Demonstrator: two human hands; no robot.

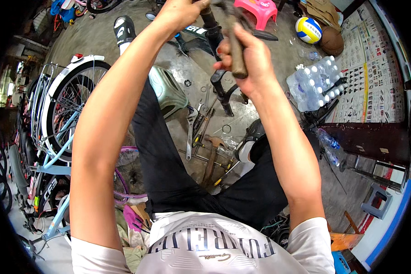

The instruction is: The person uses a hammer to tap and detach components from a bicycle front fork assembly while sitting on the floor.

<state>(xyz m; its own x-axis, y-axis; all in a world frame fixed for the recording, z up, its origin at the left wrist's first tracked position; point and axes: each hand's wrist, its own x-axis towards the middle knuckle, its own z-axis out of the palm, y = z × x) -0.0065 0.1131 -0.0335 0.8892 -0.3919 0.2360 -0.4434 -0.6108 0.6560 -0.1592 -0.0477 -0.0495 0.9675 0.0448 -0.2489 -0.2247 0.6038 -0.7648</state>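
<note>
My left hand (182, 11) is closed at the top of a black bicycle tube (210, 20), its fingertips partly cut off by the upper edge. My right hand (244, 61) grips the worn brown handle of a hammer-like tool (236, 45), whose dark head is beside that tube. Below are a black bicycle frame (194, 31) and black fork parts (223, 98). On the floor between my legs lie wrenches (190, 137), a claw hammer (211, 160), screwdrivers (221, 178) and small rings (226, 129). A pale green stool (166, 91) stands by my left leg.
Bicycles (55, 123) crowd the left side. A pink stool (255, 10), two balls (308, 29), a pack of water bottles (313, 86) and loose bottles (329, 146) are at the right, beside a leaning printed board (365, 68) and a grey plastic step (376, 201).
</note>
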